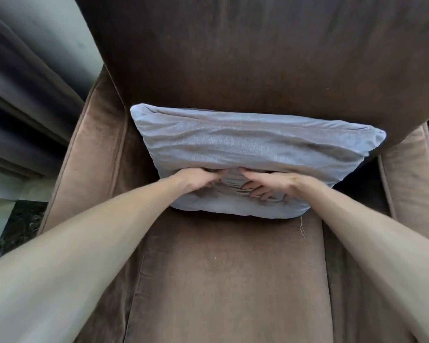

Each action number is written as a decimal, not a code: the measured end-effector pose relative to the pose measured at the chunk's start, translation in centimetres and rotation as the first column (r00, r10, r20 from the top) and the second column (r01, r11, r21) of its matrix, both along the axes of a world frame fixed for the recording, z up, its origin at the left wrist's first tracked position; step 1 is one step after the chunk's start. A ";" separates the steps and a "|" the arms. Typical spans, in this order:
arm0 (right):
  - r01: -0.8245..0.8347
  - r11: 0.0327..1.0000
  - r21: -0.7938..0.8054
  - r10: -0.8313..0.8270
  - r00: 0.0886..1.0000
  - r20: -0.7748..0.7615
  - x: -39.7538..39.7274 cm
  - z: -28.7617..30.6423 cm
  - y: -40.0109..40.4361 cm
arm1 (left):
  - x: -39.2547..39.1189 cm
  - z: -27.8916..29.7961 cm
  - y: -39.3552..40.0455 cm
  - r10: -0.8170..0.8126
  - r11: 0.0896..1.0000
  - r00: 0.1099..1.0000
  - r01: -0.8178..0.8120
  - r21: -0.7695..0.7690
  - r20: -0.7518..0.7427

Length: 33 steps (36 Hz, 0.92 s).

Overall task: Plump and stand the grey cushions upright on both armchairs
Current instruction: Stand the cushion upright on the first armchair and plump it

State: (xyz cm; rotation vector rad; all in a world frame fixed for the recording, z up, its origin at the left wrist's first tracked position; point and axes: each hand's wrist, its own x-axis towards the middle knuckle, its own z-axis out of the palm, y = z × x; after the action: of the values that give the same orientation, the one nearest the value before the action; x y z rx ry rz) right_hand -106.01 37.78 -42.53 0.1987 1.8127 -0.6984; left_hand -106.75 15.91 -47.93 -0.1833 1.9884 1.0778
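Observation:
A grey cushion (245,144) stands leaning against the backrest of a brown armchair (233,280), its lower edge resting on the seat. My left hand (198,178) and my right hand (265,185) are side by side on the cushion's front face, near its middle. Both press into the fabric with curled fingers, and the cloth bunches into wrinkles between them. The fingertips are partly buried in the folds.
The armchair's left armrest (84,164) and right armrest (411,184) flank the seat. Dark pleated curtains (22,95) hang to the left. A patch of dark speckled floor (18,229) shows at the lower left. A loose thread (302,227) dangles from the cushion's corner.

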 end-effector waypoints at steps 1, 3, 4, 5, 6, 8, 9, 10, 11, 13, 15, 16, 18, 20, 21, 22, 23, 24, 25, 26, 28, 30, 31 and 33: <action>0.003 1.000 0.007 -0.003 1.000 0.001 -0.3 0.1 0.5 | -0.3 0.2 -0.3 -0.004 1.000 1.000 0.005 -0.015 0.004; -0.006 0.999 0.035 0.006 1.000 -0.003 -0.5 0.0 1.7 | -0.7 0.7 -1.0 -0.021 1.000 1.000 0.022 -0.021 0.012; 0.009 0.999 0.042 -0.008 1.000 -0.014 -0.5 -0.2 2.2 | -0.6 1.0 -1.5 -0.016 0.999 1.000 0.016 -0.028 0.000; 0.028 0.999 0.044 -0.027 0.999 -0.029 -0.3 -0.4 2.5 | -0.5 1.1 -2.1 -0.001 1.000 1.000 0.001 -0.026 -0.024; 0.046 0.998 0.039 -0.044 0.998 -0.045 -0.1 -0.5 2.8 | -0.2 1.1 -2.7 0.016 0.999 0.998 -0.017 -0.032 -0.054; 0.060 0.998 0.017 -0.059 0.996 -0.060 0.7 -0.7 3.2 | 0.7 1.0 -4.1 0.070 0.995 0.990 -0.077 -0.061 -0.122; 0.056 0.998 0.009 -0.056 0.996 -0.067 1.2 -0.7 3.3 | 1.3 1.1 -4.7 0.094 0.993 0.983 -0.104 -0.061 -0.158; 0.046 0.999 -0.002 -0.046 0.995 -0.083 1.8 -0.7 3.3 | 1.9 1.1 -5.2 0.102 0.991 0.975 -0.116 -0.060 -0.195; 0.028 1.000 0.002 -0.028 0.994 -0.104 2.5 -0.7 3.3 | 2.5 1.0 -5.5 0.074 0.994 0.973 -0.089 -0.063 -0.218; 0.014 1.000 0.018 -0.012 0.993 -0.119 3.9 -0.8 3.2 | 3.7 1.1 -5.6 -0.071 0.990 0.979 0.046 -0.133 -0.190; -0.030 0.998 0.050 0.031 0.999 -0.036 5.1 -1.2 2.6 | 5.0 1.1 -5.0 -0.289 0.910 0.950 0.234 -0.343 -0.118; -0.073 0.995 0.061 0.072 0.997 0.028 5.7 -1.5 2.2 | 5.5 1.0 -4.5 -0.377 0.848 0.924 0.318 -0.425 -0.062; -0.185 0.979 0.085 0.177 0.979 0.100 6.4 -2.2 1.0 | 6.5 0.8 -3.3 -0.472 0.784 0.882 0.422 -0.456 0.005; -0.260 0.959 0.113 0.253 0.965 0.075 6.7 -3.5 -0.1 | 7.0 0.5 -1.8 -0.498 0.771 0.866 0.468 -0.431 0.049; -0.274 0.955 0.117 0.271 0.962 0.035 6.6 -4.2 -0.4 | 7.0 0.2 -1.1 -0.505 0.769 0.861 0.479 -0.425 0.058; -0.273 0.956 0.103 0.276 0.961 -0.015 6.5 -5.0 -0.7 | 7.0 0.0 -0.5 -0.501 0.766 0.863 0.477 -0.430 0.064; -0.260 0.962 0.081 0.265 0.962 -0.064 6.3 -5.7 -0.9 | 6.8 -0.3 0.1 -0.495 0.765 0.867 0.470 -0.441 0.065; -0.243 0.968 0.070 0.249 0.963 -0.106 6.0 -6.3 -1.0 | 6.4 -0.6 0.5 -0.485 0.768 0.873 0.458 -0.448 0.062; -0.231 0.970 0.074 0.240 0.961 -0.137 5.5 -6.8 -1.1 | 6.0 -0.9 0.8 -0.480 0.772 0.876 0.449 -0.450 0.051; -0.228 0.970 0.082 0.238 0.958 -0.159 5.2 -7.0 -1.1 | 5.7 -1.0 0.9 -0.474 0.769 0.879 0.440 -0.463 0.049; -0.232 0.968 0.095 0.246 0.952 -0.181 4.5 -7.3 -1.1 | 4.8 -1.3 0.8 -0.445 0.783 0.895 0.410 -0.467 0.038; -0.245 0.963 0.114 0.263 0.947 -0.185 3.7 -7.1 -0.4 | 4.0 -1.8 0.3 -0.383 0.815 0.923 0.352 -0.461 0.027; -0.251 0.960 0.127 0.271 0.945 -0.183 3.2 -7.0 0.1 | 3.5 -2.1 0.0 -0.327 0.849 0.945 0.295 -0.439 0.003; -0.240 0.962 0.126 0.257 0.956 -0.140 2.3 -6.6 1.6 | 2.7 -2.1 -0.4 -0.123 0.950 0.992 0.108 -0.294 -0.035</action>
State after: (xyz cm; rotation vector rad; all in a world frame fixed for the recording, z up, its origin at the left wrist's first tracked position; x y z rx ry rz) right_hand -103.75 39.34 -49.10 -0.0153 1.9840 -0.4476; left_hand -104.04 15.49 -50.06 -0.1935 2.1718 0.7176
